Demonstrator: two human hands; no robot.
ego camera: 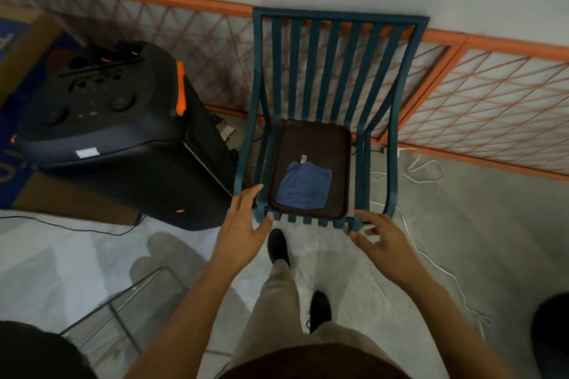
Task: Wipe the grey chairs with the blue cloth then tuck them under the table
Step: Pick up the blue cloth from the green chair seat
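Chair (326,77) first: it's a slatted metal-looking frame, more teal than grey in this light, standing right in front of you with its back toward the far wall and the orange lattice panels (480,108). On its dark seat pad (311,144) lies the blue cloth (303,186), folded flat and nearer the front edge.

Your left hand (243,224) is spread, fingers straight, just at the front left corner of the seat frame, maybe brushing it. Your right hand (380,235) hovers at the front right corner, fingers loosely fanned and gripping nothing. So both are unclenched and set apart, one on each side of the seat.

Handling guess: the frame looks rigid and probably has some weight, so it won't flex, but it might scrape or tip if you yank it from one corner. I'd take it by both side rails or the top bar of the back. The cloth is soft and limp and will slide off if you tilt the seat, so pick it up before shifting anything.

Watch the big black speaker (117,132) close on the left, and the white cable (421,169) trailing on the floor at the right near the legs.
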